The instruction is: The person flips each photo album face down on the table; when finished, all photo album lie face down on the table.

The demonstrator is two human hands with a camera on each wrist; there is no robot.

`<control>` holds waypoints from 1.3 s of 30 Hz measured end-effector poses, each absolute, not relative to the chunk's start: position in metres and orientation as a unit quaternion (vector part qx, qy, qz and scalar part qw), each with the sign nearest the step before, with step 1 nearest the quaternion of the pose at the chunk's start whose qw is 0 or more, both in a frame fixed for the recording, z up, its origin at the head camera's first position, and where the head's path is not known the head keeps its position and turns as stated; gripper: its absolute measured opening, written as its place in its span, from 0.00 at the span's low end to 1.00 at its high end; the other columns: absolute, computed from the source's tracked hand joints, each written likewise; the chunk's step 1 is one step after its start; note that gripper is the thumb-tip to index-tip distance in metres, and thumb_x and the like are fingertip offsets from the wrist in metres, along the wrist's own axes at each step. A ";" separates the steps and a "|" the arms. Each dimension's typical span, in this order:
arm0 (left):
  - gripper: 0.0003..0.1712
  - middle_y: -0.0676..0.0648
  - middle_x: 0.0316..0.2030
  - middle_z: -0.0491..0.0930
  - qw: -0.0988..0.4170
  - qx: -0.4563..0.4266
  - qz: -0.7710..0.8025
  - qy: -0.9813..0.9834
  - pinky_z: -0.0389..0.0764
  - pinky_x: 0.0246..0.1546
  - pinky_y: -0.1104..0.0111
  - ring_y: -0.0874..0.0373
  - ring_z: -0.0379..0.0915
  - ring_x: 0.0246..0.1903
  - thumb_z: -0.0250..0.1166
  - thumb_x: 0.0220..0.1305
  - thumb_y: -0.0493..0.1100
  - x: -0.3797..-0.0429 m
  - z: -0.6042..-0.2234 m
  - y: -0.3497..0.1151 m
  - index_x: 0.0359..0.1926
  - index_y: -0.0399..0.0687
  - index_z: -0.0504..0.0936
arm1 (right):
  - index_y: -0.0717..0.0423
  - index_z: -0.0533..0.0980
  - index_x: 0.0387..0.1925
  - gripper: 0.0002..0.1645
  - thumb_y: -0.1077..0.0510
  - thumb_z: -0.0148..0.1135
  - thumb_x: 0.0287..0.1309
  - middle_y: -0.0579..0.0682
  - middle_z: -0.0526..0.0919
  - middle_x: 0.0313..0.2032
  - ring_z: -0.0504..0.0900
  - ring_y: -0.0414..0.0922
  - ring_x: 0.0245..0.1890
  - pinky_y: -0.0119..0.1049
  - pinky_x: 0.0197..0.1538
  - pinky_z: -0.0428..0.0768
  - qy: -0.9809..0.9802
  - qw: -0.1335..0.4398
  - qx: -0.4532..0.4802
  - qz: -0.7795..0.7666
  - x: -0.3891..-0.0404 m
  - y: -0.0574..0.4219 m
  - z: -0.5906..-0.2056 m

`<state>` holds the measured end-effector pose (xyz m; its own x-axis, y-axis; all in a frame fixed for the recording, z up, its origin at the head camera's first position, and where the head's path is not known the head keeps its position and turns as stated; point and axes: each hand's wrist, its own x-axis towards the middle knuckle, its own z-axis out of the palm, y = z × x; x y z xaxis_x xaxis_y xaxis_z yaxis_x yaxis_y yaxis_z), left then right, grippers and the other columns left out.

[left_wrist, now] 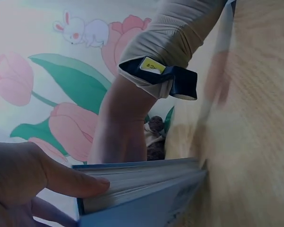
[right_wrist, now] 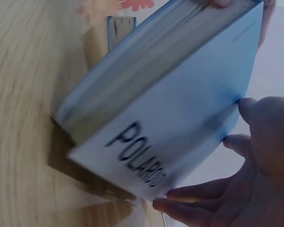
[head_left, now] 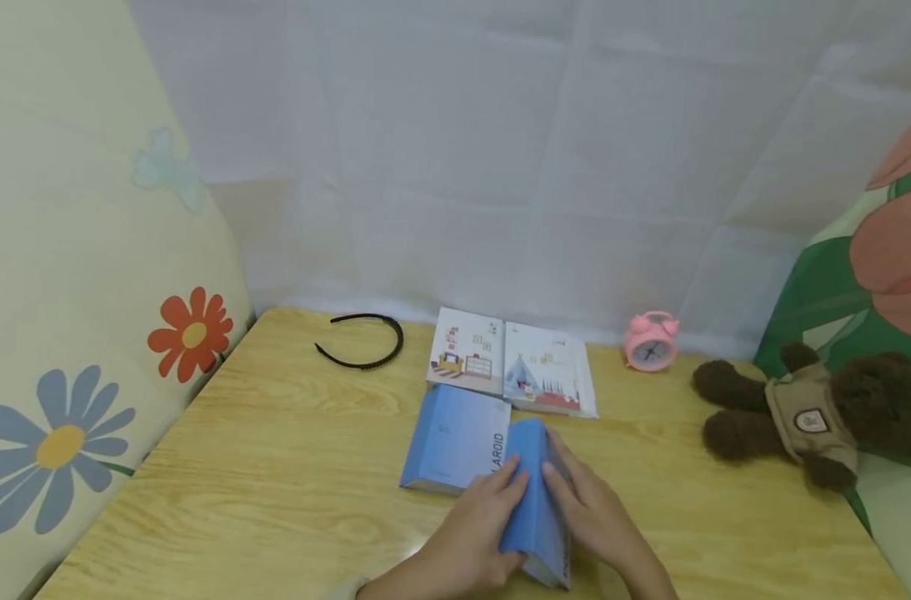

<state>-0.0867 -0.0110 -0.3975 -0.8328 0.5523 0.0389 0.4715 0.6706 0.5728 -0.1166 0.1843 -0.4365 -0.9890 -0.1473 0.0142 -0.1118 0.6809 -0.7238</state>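
White sheeting (head_left: 440, 167), apparently fabric, is hanging behind a wood-grain table (head_left: 290, 450); flower-printed panels (head_left: 87, 250) are flanking both sides.

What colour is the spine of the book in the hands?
The book's spine is plain blue; it shows best in the head view.

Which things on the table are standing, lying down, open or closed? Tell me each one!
Held blue book: tipped up, spine upward; left hand grips it, right hand touches it
Other blue book: closed, lying flat
White picture panels: flat, side by side; one open book or two closed, can't tell
Pink alarm clock: standing upright
Brown teddy bear: lying down
Black headband: lying flat
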 end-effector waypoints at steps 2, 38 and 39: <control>0.47 0.37 0.73 0.58 0.084 0.293 0.264 0.915 0.68 0.65 0.54 0.43 0.62 0.65 0.76 0.52 0.45 -0.088 -0.393 -0.008 0.71 0.36 0.66 | 0.30 0.53 0.77 0.34 0.35 0.40 0.74 0.62 0.72 0.65 0.72 0.63 0.62 0.65 0.60 0.70 0.905 0.029 -0.067 -0.418 -0.117 0.186 -0.434; 0.58 0.38 0.73 0.57 0.173 0.261 0.434 0.844 0.61 0.70 0.57 0.48 0.57 0.71 0.76 0.54 0.48 -0.092 -0.459 0.013 0.76 0.35 0.51 | 0.39 0.52 0.78 0.30 0.55 0.35 0.78 0.59 0.56 0.75 0.58 0.60 0.70 0.61 0.69 0.59 0.813 0.058 -0.028 -0.578 -0.114 0.208 -0.430; 0.58 0.37 0.73 0.57 0.172 0.251 0.402 0.864 0.63 0.69 0.56 0.46 0.58 0.70 0.76 0.54 0.51 -0.091 -0.458 0.013 0.76 0.34 0.52 | 0.42 0.53 0.78 0.31 0.56 0.35 0.78 0.59 0.55 0.75 0.58 0.60 0.70 0.60 0.69 0.59 0.817 0.054 -0.022 -0.573 -0.113 0.211 -0.430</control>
<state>-0.0907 0.0134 -0.4580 -0.8149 0.5718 -0.0950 0.2954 0.5507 0.7807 -0.1128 0.2107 -0.4298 -0.9931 -0.0986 -0.0637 0.0263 0.3420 -0.9393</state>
